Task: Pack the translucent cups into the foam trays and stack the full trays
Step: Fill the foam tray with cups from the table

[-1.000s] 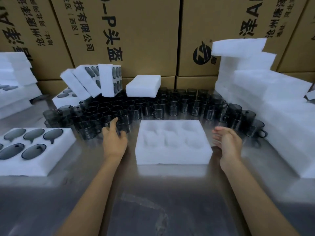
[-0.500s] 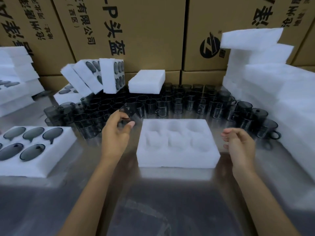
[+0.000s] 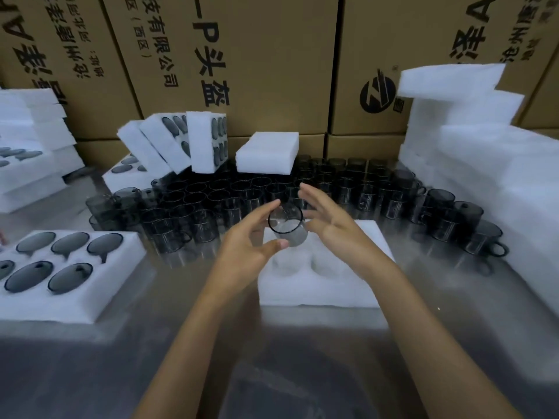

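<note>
Now left hand pinches a translucent cup by rim and side, mouth up, over the empty foam tray at 12 o'clock, likely so it drops straight into a pocket. Right hand is spread, fingers straight, just beside the cup at its 3 o'clock, probably to steady it; contact unclear. Loose cups crowd the table behind the tray. Filled tray at 9 o'clock, foam stack at 2 o'clock, cardboard boxes behind. Pockets unobstructed.
</note>
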The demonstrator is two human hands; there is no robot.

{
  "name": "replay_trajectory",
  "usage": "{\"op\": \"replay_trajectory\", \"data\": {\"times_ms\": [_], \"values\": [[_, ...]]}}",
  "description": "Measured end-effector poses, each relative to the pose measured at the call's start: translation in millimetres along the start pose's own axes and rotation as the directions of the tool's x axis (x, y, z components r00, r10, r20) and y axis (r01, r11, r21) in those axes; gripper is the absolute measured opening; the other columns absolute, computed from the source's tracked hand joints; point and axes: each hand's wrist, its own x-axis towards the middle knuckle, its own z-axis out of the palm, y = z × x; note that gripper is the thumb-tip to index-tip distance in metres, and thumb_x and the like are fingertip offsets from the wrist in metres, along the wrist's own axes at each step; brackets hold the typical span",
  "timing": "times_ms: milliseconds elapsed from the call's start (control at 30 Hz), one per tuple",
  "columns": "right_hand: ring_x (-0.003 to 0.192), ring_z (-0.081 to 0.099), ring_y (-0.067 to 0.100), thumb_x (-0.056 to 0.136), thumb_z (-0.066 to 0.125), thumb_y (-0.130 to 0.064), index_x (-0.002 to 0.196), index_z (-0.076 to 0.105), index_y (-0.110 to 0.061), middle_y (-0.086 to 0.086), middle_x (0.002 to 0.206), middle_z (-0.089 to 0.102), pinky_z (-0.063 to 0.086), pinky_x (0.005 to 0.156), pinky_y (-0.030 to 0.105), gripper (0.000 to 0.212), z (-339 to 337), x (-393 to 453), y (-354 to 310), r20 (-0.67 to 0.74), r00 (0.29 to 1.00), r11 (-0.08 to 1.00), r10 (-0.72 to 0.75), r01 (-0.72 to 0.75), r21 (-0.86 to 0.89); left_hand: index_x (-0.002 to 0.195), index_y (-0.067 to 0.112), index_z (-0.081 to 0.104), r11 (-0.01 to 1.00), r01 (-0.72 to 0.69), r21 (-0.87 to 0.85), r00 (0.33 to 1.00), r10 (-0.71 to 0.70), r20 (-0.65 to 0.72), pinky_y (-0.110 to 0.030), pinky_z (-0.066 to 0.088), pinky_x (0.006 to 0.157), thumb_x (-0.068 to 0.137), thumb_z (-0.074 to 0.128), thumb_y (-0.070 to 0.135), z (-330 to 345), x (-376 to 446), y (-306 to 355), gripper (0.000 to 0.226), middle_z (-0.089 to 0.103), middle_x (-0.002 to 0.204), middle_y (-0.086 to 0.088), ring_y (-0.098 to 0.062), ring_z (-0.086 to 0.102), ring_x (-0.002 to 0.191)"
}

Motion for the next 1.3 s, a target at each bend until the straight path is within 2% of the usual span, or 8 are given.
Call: {"op": "replay_trajectory", "data": {"times_ms": [100, 267, 400, 467, 633, 800, 1067, 1300], "values": [[0.109, 0.059, -0.005, 0.1, 0.054, -0.008, 0.144, 0.048, -0.036, -0.014, 0.142, 0.051, 0.046, 0.088, 0.013, 0.052, -7.8, 5.9, 4.6, 0.028, 1.0, 1.0, 0.01, -0.01, 0.004, 0.141, 0.044, 0.049, 0.999, 0.022, -0.025, 0.998, -0.02, 0.062, -0.025, 0.036, 0.111, 0.085, 0.076, 0.02, -3.7, 2.1, -3.3, 0.067, 0.052, 0.14, 0.026, 0.005, 0.045, 0.13], [0.091, 0.059, 0.012, 0.09, 0.073, -0.018, 0.12, 0.068, -0.024, 0.006, 0.12, 0.056, 0.052, 0.089, 0.023, 0.032, -11.8, 3.5, 18.1, -0.105, 0.994, 0.999, 0.034, -0.03, 0.037, 0.135, 0.034, 0.055, 0.977, 0.052, -0.205, 0.998, -0.042, 0.055, -0.024, 0.052, 0.097, 0.089, 0.071, 0.005, -4.0, 9.0, -10.2, 0.057, 0.06, 0.134, 0.018, -0.002, 0.063, 0.112], [0.071, 0.052, 0.02, 0.079, 0.083, -0.014, 0.099, 0.067, -0.01, 0.005, 0.09, 0.057, 0.049, 0.073, 0.029, 0.026, -3.8, 4.7, 18.4, -0.224, 0.971, 0.993, 0.083, -0.061, 0.103, 0.122, 0.026, 0.064, 0.954, 0.05, -0.297, 0.994, -0.075, -0.074, -0.019, 0.052, 0.09, 0.084, 0.076, 0.003, 8.5, 12.4, -15.9, 0.047, 0.069, 0.122, 0.008, -0.005, 0.067, 0.106], [0.063, 0.06, 0.02, 0.081, 0.081, -0.01, 0.095, 0.065, -0.003, 0.007, 0.083, 0.058, 0.053, 0.066, 0.028, 0.023, 0.3, 5.1, 18.6, -0.244, 0.967, 0.992, 0.072, -0.044, 0.117, 0.115, 0.028, 0.067, 0.941, 0.037, -0.336, 0.987, -0.086, -0.133, -0.02, 0.051, 0.094, 0.083, 0.076, 0.004, 12.7, 14.6, -18.1, 0.041, 0.072, 0.115, 0.009, -0.005, 0.066, 0.109], [0.066, 0.069, 0.015, 0.085, 0.079, -0.014, 0.092, 0.067, -0.004, 0.007, 0.079, 0.068, 0.055, 0.06, 0.023, 0.017, 7.4, 4.4, 20.0, -0.233, 0.97, 0.993, 0.063, -0.037, 0.114, 0.125, 0.033, 0.065, 0.943, 0.053, -0.328, 0.99, -0.093, -0.105, -0.007, 0.046, 0.089, 0.089, 0.072, 0.013, 16.0, 17.7, -22.1, 0.041, 0.066, 0.113, 0.028, 0.01, 0.059, 0.114], [0.071, 0.065, 0.003, 0.087, 0.076, -0.013, 0.089, 0.073, -0.012, 0.002, 0.082, 0.074, 0.05, 0.064, 0.013, 0.004, 5.4, 2.3, 23.1, -0.154, 0.986, 0.992, 0.057, -0.039, 0.116, 0.121, 0.048, 0.065, 0.931, 0.046, -0.362, 0.991, -0.089, -0.102, -0.01, 0.044, 0.098, 0.091, 0.071, 0.02, 15.7, 16.6, -20.4, 0.041, 0.063, 0.122, 0.031, 0.009, 0.054, 0.121], [0.074, 0.063, -0.002, 0.085, 0.077, -0.011, 0.092, 0.076, -0.015, 0.001, 0.092, 0.076, 0.045, 0.065, 0.009, 0.008, 6.2, 3.6, 26.0, -0.168, 0.983, 0.995, 0.068, -0.055, 0.083, 0.139, 0.026, 0.055, 0.932, 0.064, -0.358, 0.993, -0.093, -0.065, -0.011, 0.042, 0.102, 0.092, 0.068, 0.009, 18.8, 15.1, -21.9, 0.052, 0.055, 0.139, 0.014, 0.007, 0.05, 0.126], [0.072, 0.063, -0.005, 0.084, 0.077, -0.008, 0.092, 0.076, -0.015, -0.001, 0.091, 0.075, 0.043, 0.06, 0.006, 0.011, 2.0, 0.4, 25.2, -0.14, 0.989, 0.992, 0.056, -0.04, 0.117, 0.115, 0.034, 0.067, 0.955, 0.009, -0.297, 0.992, -0.045, -0.116, -0.017, 0.046, 0.1, 0.085, 0.075, 0.008, 13.2, 12.7, -20.3, 0.04, 0.067, 0.119, 0.019, 0.002, 0.059, 0.117]]}}
